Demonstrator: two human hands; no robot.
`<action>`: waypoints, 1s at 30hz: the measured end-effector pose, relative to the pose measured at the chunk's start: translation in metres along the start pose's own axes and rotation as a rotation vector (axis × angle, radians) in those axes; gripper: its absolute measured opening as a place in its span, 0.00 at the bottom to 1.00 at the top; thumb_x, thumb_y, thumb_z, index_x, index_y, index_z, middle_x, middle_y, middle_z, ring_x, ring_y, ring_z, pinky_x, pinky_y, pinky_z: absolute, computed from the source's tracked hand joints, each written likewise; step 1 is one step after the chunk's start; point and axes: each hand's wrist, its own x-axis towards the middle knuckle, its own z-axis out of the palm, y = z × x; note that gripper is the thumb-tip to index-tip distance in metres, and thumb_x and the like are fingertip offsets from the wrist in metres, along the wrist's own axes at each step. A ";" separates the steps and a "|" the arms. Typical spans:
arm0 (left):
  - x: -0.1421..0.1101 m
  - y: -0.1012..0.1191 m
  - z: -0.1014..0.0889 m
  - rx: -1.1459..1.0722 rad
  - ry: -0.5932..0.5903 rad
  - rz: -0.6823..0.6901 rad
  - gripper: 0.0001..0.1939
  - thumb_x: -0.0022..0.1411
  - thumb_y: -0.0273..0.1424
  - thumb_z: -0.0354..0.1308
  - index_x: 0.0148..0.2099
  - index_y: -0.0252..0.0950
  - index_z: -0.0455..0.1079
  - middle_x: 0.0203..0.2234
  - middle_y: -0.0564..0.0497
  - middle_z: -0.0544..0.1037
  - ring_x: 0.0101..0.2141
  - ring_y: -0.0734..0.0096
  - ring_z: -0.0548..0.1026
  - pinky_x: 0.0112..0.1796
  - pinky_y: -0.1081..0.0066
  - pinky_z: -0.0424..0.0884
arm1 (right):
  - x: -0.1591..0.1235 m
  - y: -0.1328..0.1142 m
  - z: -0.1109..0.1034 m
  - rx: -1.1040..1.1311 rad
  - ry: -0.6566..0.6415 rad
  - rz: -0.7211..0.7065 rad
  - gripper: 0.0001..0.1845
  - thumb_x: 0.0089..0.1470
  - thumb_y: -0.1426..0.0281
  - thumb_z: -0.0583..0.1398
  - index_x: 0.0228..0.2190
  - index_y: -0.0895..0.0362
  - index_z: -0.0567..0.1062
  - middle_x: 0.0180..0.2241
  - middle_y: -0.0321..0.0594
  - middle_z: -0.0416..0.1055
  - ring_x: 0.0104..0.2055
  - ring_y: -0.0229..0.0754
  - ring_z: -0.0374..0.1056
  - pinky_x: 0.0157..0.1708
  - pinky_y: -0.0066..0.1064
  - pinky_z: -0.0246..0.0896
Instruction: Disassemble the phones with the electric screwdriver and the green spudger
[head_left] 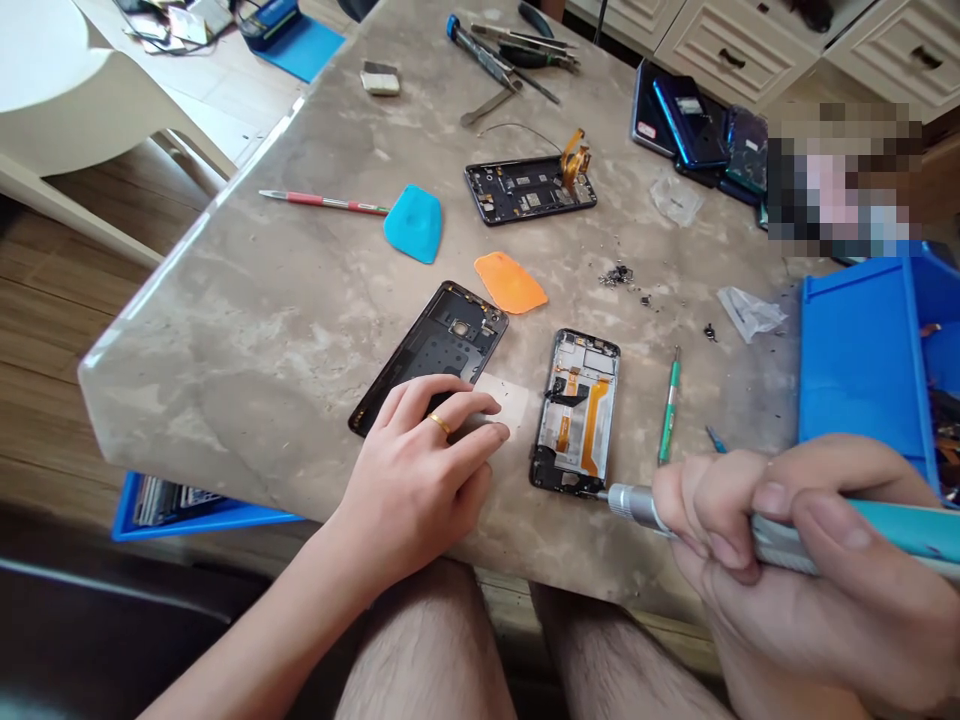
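We see a brown-grey worktop [247, 310] marbled with pale, cloudy patches. Our screwdriver [784, 545] is silver and turquoise; the open phone frame [579, 425] shows silver-grey metal, orange ribbons [596, 425] and black edges. We see a black back cover [442, 345], bright blue pick [414, 226], orange pick [511, 284], green pen-like tool [670, 410] and plain blue bin [855, 345].

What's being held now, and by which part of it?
Right grip: the silver-and-teal screwdriver, around its body behind the silver front end. Whether the left grip holds anything cannot be told.
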 end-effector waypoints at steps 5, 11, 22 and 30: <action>-0.001 0.001 0.000 0.006 -0.005 0.000 0.13 0.65 0.19 0.57 0.47 0.36 0.78 0.49 0.47 0.82 0.52 0.48 0.73 0.51 0.46 0.75 | -0.001 0.002 0.003 0.009 0.028 -0.029 0.09 0.63 0.68 0.66 0.29 0.55 0.77 0.15 0.31 0.64 0.15 0.33 0.56 0.20 0.30 0.55; 0.001 0.000 0.000 0.018 0.005 0.006 0.13 0.64 0.19 0.57 0.47 0.36 0.78 0.49 0.46 0.81 0.53 0.48 0.72 0.51 0.47 0.75 | -0.001 0.005 0.001 0.047 0.018 -0.009 0.09 0.62 0.68 0.66 0.29 0.54 0.78 0.15 0.30 0.63 0.15 0.33 0.54 0.20 0.30 0.54; 0.000 0.000 0.000 0.011 0.015 0.003 0.13 0.65 0.19 0.57 0.47 0.37 0.77 0.48 0.47 0.81 0.52 0.50 0.72 0.51 0.48 0.75 | -0.015 -0.004 0.003 -0.192 -0.196 -0.068 0.12 0.65 0.65 0.63 0.29 0.53 0.71 0.18 0.32 0.63 0.19 0.36 0.60 0.23 0.34 0.57; 0.000 0.000 0.001 0.011 0.012 0.006 0.13 0.65 0.19 0.57 0.47 0.36 0.77 0.49 0.47 0.81 0.52 0.50 0.72 0.52 0.48 0.75 | -0.019 -0.007 0.008 -0.137 -0.169 -0.059 0.10 0.67 0.66 0.62 0.31 0.53 0.71 0.19 0.31 0.62 0.19 0.36 0.57 0.23 0.34 0.55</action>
